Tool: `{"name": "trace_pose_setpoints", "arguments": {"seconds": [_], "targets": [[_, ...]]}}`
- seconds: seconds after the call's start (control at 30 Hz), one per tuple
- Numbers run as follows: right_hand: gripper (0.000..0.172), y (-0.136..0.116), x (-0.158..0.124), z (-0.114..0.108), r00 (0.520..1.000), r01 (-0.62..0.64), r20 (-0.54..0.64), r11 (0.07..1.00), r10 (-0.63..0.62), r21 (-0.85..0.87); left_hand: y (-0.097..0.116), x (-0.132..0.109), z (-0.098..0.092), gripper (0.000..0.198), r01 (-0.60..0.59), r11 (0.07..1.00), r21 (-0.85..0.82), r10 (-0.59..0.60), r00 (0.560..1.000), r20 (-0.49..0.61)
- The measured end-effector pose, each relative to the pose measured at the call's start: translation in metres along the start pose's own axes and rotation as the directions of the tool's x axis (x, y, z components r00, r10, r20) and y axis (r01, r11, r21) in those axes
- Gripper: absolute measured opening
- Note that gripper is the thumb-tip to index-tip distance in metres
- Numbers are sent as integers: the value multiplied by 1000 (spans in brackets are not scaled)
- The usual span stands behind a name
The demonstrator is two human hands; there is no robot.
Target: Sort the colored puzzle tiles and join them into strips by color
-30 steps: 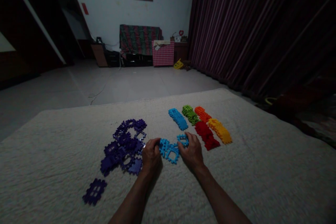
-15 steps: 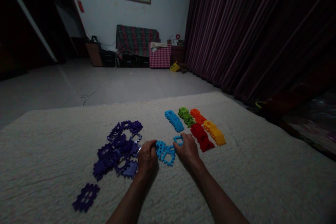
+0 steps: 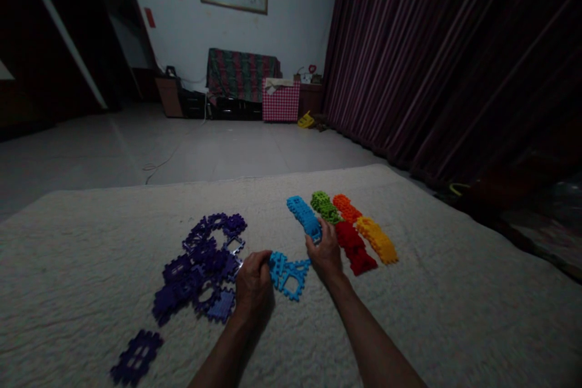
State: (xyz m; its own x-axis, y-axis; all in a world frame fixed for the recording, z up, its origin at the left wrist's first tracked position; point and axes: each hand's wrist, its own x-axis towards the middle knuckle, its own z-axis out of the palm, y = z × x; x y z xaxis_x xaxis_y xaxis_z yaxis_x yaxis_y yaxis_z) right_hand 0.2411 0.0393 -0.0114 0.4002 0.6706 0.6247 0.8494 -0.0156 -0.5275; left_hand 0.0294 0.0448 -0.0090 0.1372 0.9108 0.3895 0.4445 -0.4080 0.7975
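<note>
My right hand (image 3: 325,250) is closed on a blue interlocking tile (image 3: 314,233) at the near end of an overlapping row of blue tiles (image 3: 301,212). Its fingers partly cover that tile. Lower down, a few loose blue tiles (image 3: 292,282) with toothed edges lie on the pale blanket, one with a large open middle. My left hand (image 3: 253,282) has thumb and forefinger pinched on the left edge of a blue tile (image 3: 276,267) in this group. A heap of dark purple tiles (image 3: 200,267) spreads just left of that hand.
Beside the blue row lie overlapping rows of green (image 3: 325,206), orange (image 3: 346,208), red (image 3: 354,247) and yellow tiles (image 3: 377,239). A single purple tile (image 3: 137,356) sits apart at the lower left. The blanket (image 3: 454,291) ends before a tiled floor (image 3: 236,148); a dark curtain (image 3: 400,54) hangs right.
My right hand has moved up and away with a blue tile, from the loose group to the near end of the blue row. My left hand stays by the loose blue tiles.
</note>
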Motion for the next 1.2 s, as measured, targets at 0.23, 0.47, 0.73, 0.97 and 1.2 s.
{"name": "trace_pose_setpoints", "arguments": {"seconds": [0.23,0.47,0.73,0.97,1.2], "targets": [[48,7,3,6,1000,-24,-15,1000,24,16,4,-1,-1,33,9,1000,-2,-9,1000,-27],[48,-5,3,-5,999,-44,3,999,44,3,0,0,-1,35,22,999,-48,-23,999,-34],[20,-33,-10,-16,956,127,211,936,-204,329,-3,3,0,36,57,994,-94,-68,990,-126],[47,-57,-19,-21,787,228,443,870,-430,438,-1,2,1,37,53,994,-91,-64,991,-122],[23,-66,-23,-25,754,269,479,877,-449,398,2,2,0,37,88,994,-68,-93,993,-77]]}}
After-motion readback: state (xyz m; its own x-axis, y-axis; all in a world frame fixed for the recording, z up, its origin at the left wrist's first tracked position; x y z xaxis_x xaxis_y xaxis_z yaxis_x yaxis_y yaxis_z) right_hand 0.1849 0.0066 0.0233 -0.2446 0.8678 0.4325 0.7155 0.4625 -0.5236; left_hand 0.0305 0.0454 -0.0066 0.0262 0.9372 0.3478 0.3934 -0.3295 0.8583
